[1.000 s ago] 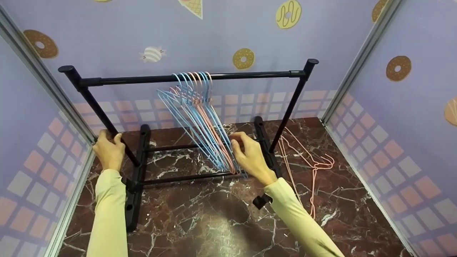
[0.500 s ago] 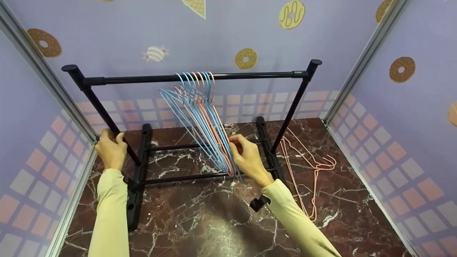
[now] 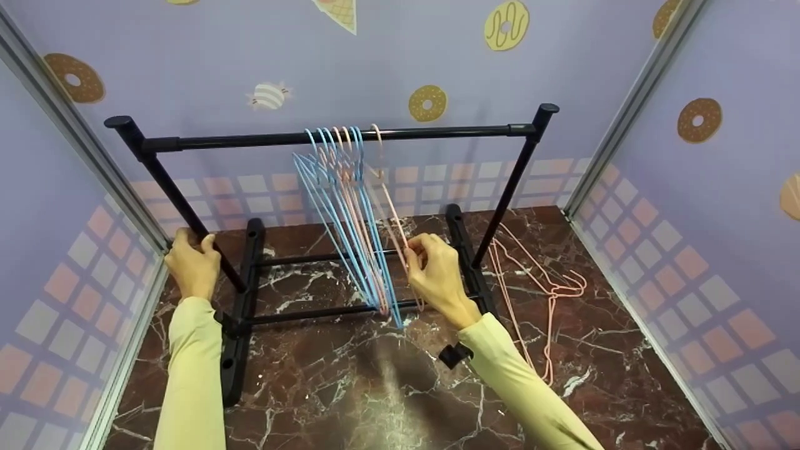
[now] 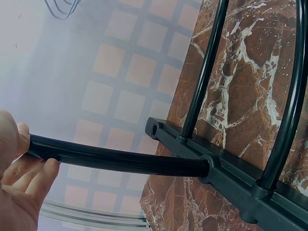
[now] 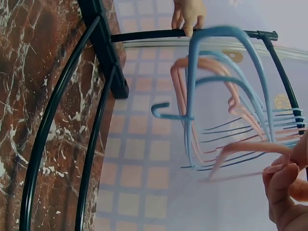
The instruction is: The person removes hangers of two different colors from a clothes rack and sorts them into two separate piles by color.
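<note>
- Pinching the lower part of a pink hanger (image 3: 392,215), the right hand (image 3: 437,275) is holding it between thumb and fingertips; its hook is sitting on the top rail (image 3: 337,135) of the black rack (image 3: 250,275), just beside the others.
- In the right wrist view this hanger is looking blurred, and only the fingertips (image 5: 284,180) of the hand are showing at the frame edge, so the exact grip is hard to make out there.
- The left hand (image 3: 190,265) is curling around the slanted left post (image 3: 181,206) of the rack, gripping it; in the left wrist view only part of the palm and fingers (image 4: 19,187) is visible, cut off by the corner.
- The bunch of blue and pink hangers (image 3: 344,206) is hanging on the rail left of the held one, leaning toward the person, and it is overlapping so much that counting is not possible.
- Their lower ends are covering part of the rack's two bottom bars.
- Two more pink hangers (image 3: 550,290) are lying on the marble floor (image 3: 375,387) to the right of the rack, partly hidden behind the right post (image 3: 509,181).
- A small black object (image 3: 455,354) is sitting at the right sleeve; what it is I cannot tell.
- Purple walls (image 3: 187,62) with donut pictures are closing the space on three sides.
</note>
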`<state>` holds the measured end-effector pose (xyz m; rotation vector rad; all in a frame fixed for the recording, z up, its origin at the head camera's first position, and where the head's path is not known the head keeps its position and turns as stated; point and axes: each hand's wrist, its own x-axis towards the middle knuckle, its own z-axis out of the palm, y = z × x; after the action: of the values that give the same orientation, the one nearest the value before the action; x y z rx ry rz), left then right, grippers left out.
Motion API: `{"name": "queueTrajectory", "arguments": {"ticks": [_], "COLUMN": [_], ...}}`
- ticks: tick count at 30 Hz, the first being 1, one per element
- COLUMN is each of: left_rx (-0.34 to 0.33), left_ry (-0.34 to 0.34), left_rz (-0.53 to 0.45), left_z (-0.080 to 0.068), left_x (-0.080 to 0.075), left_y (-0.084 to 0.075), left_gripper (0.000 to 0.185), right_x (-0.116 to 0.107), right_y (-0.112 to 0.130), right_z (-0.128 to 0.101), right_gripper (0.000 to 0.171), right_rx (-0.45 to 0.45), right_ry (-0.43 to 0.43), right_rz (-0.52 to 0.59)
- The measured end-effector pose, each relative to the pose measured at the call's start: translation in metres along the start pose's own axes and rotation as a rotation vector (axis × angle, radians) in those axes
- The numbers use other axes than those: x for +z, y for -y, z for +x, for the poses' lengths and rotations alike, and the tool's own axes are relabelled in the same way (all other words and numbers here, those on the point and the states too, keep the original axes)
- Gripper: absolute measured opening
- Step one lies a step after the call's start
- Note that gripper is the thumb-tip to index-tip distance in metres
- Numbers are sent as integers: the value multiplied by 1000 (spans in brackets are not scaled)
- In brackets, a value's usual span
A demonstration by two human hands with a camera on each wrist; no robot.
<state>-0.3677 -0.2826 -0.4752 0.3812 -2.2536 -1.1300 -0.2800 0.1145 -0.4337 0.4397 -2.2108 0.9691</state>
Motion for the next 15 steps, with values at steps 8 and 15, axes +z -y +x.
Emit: {"name": "queueTrajectory", "arguments": {"ticks": [8,15], "left_rx": [-4,-16], "left_ry": [6,5], "left_rz": [6,1], "left_z": [-1,1], "left_x": [0,0], "left_y": [1,1], "left_gripper": [27,27], "right_x": [-9,-17], "right_y": [-7,-10], "right_z": [-3,-10], "right_gripper": [4,4], "right_rx": [3,-1], "right_ry": [-68,-99], "right_rz": [24,34]}}
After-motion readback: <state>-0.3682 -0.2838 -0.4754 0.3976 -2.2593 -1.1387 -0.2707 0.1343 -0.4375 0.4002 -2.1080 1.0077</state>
